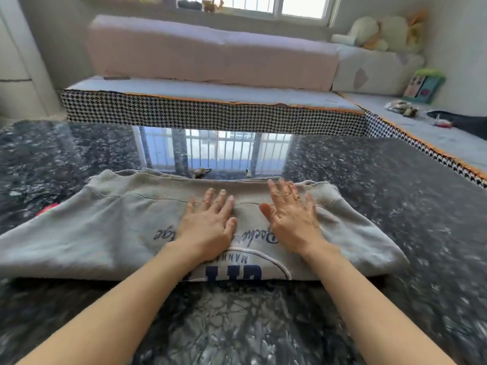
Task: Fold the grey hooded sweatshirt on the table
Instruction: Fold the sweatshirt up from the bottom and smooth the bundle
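The sweatshirt (pixel 110 233) lies across the middle of the dark marble table (pixel 395 206), already doubled into a wide band, printed lettering up and cuffed edges on its far side. Both hands lie flat on it with fingers spread, holding nothing: the left hand (pixel 210 219) at the sweatshirt's centre, the right hand (pixel 290 214) just beside it, its fingertips reaching the sweatshirt's far edge.

The step looks like smoothing before the next fold. It would go best with palms swept outward from the centre toward each sleeve end, pressing air out and squaring the far edge, so the layers do not slide on the glossy stone.

Beyond the sweatshirt's far edge stands a houndstooth-sided bench (pixel 210 111). A small red thing (pixel 47 208) shows just behind the sweatshirt's left end; nothing blocks the hands.
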`<state>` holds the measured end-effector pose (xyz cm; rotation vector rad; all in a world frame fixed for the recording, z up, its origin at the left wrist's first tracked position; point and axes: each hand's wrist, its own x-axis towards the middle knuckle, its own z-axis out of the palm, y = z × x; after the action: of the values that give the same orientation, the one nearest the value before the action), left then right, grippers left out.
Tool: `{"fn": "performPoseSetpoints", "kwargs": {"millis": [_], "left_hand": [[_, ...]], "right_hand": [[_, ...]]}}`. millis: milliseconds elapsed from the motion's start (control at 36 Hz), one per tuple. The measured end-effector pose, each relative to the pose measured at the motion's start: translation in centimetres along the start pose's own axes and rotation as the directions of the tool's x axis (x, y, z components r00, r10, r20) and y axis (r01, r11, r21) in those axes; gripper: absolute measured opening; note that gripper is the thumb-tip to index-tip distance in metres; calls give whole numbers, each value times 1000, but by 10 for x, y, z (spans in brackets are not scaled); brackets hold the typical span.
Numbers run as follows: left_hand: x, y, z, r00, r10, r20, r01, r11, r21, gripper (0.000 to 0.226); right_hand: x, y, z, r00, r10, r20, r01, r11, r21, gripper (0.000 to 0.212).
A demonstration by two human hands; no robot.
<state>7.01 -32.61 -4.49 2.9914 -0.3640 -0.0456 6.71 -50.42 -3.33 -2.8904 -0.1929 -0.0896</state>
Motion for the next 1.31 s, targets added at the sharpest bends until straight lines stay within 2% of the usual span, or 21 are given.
{"fn": "performPoseSetpoints", "kwargs": {"millis": [56,139,167,250,333,417,556,611,667,722,833,944,1028,1111,1194,1250,1306], "left_hand": [[6,-5,1,1000,-14,14,15,998,-61,54],[7,-28,-4,1000,-10,-18,6,979,-203,52],[7,-37,-4,999,-26,-32,19,976,-217,52],[0,-76,-2,988,-139,-60,131,984,-121,53],[-7,-112,0,972,-221,-79,220,975,-20,56],[-16,-152,-1,942,-329,-66,326,944,-51,55],[-18,-180,-6,953,-301,-32,301,954,-19,52],[-16,-177,-5,946,-316,-79,314,949,-28,51],[-14,-177,-4,922,-354,-157,360,933,6,51],[-16,-182,-6,876,-431,-215,450,892,43,51],[-26,-203,-13,765,-619,-177,614,784,-88,59],[-32,-213,-22,761,-616,-204,622,782,-42,65],[-30,-218,-34,745,-662,-85,643,746,-175,50],[-26,-224,-46,762,-644,75,620,691,-370,29],[-21,-227,-56,773,-598,211,604,593,-533,38],[-23,-224,-60,805,-556,207,563,607,-562,25],[-24,-219,-64,832,-541,126,516,669,-535,14]], "right_hand": [[4,-33,4,994,-105,36,104,994,15,58],[11,-72,15,976,-157,153,138,982,126,56],[12,-77,21,971,-147,190,130,987,100,56],[15,-84,36,972,-105,211,120,991,-61,58],[16,-83,35,972,-103,212,121,990,-75,58],[14,-84,32,966,-90,241,112,991,-79,58],[22,-105,17,959,-25,283,49,996,-78,60],[25,-127,14,965,-89,246,105,993,-52,61],[29,-154,20,952,-219,212,227,974,-15,58],[32,-176,33,925,-296,237,303,953,6,57],[38,-192,64,921,-306,240,337,936,-101,63],[44,-194,65,924,-293,245,330,936,-127,67],[46,-194,64,916,-299,266,341,932,-126,68],[45,-194,62,911,-306,276,352,927,-133,69],[47,-191,61,898,-317,305,374,915,-149,76],[49,-189,59,879,-335,338,400,905,-145,83],[50,-186,58,868,-341,361,412,901,-139,89]]}}
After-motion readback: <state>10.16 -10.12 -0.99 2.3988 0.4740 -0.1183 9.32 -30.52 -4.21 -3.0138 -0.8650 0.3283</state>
